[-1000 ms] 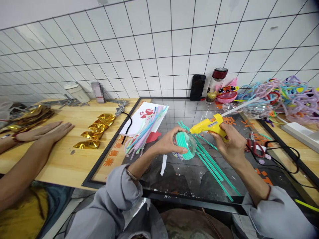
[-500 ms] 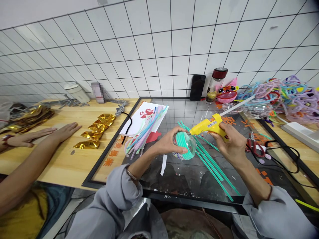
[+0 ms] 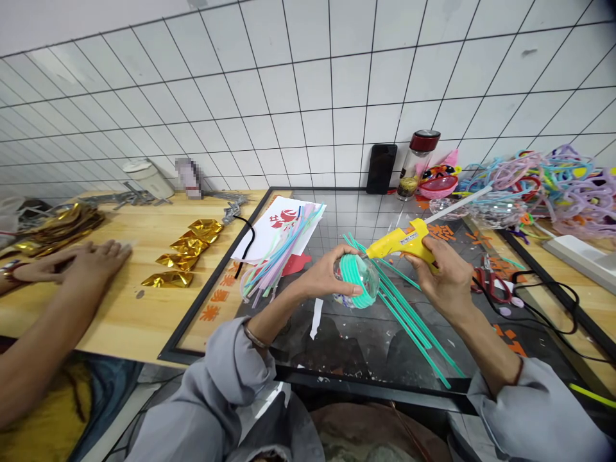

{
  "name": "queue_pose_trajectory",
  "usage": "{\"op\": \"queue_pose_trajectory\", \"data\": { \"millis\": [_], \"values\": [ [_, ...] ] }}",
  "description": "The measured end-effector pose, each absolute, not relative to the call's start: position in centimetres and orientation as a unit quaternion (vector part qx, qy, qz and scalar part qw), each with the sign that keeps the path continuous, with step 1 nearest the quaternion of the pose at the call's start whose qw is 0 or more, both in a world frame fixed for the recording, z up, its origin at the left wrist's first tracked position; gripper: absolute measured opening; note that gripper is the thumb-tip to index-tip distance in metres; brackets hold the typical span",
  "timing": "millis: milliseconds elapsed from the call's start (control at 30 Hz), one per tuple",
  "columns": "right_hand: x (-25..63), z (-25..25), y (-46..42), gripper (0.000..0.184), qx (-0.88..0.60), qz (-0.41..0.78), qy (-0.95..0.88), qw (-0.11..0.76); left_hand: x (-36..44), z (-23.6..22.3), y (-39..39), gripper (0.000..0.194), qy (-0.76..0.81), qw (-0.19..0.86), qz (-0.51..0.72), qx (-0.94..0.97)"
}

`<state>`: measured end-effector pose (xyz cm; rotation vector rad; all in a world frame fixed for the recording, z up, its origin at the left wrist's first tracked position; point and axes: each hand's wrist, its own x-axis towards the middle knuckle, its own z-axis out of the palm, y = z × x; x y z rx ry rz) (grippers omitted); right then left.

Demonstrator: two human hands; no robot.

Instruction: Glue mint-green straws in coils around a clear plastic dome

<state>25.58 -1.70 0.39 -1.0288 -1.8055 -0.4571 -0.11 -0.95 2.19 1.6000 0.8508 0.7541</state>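
Note:
A clear rounded plastic piece with teal strips wrapped over part of it (image 3: 353, 273) is gripped in my left hand (image 3: 323, 274), thumb across the front. My right hand (image 3: 445, 273) is closed round the handle of a yellow hot glue gun (image 3: 399, 242). The gun's nozzle points left, at the upper right edge of the wrapped piece; whether it touches, I cannot tell. A long white glue stick (image 3: 459, 204) sticks out of the gun's back. Beneath the gun, loose teal strips (image 3: 409, 314) lie across the dark glass panel (image 3: 337, 346).
Pastel strips (image 3: 276, 256) lie over a white sheet (image 3: 250, 240). Red scissors (image 3: 495, 282) and a black cord (image 3: 568, 308) are at right, below tangled strips (image 3: 572, 192). A phone (image 3: 382, 169) and bottle (image 3: 416, 167) stand at the wall. A co-worker's hands (image 3: 96, 263) are near folded gold pieces (image 3: 185, 250).
My hands, the wrapped piece and the glue gun stay almost in place, with only a slight shift of the right hand. On the left, the co-worker's hands slid along the table and drew back.

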Motion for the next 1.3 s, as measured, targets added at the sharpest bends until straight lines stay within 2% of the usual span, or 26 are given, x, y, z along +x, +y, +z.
{"op": "queue_pose_trajectory", "data": {
  "millis": [600, 833, 1033, 1300],
  "values": [
    [25.59, 0.54, -1.81, 0.024, -0.434, -0.179, -0.737, 0.485, -0.22, 1.98, -0.93, 0.066, 0.366, 0.557, 0.32, 0.674],
    [25.94, -0.19, -1.34, 0.035, -0.474, -0.141, -0.73, 0.472, -0.14, 2.02, -0.88, 0.065, 0.359, 0.554, 0.321, 0.679],
    [25.62, 0.0, -1.43, 0.04, -0.544, 0.0, -0.698, 0.466, -0.14, 1.85, -0.84, 0.067, 0.366, 0.558, 0.318, 0.673],
    [25.1, 0.74, -1.39, 0.04, -0.548, 0.323, -0.569, 0.522, -0.3, 1.71, -0.68, 0.067, 0.372, 0.53, 0.314, 0.694]
  ]
}}
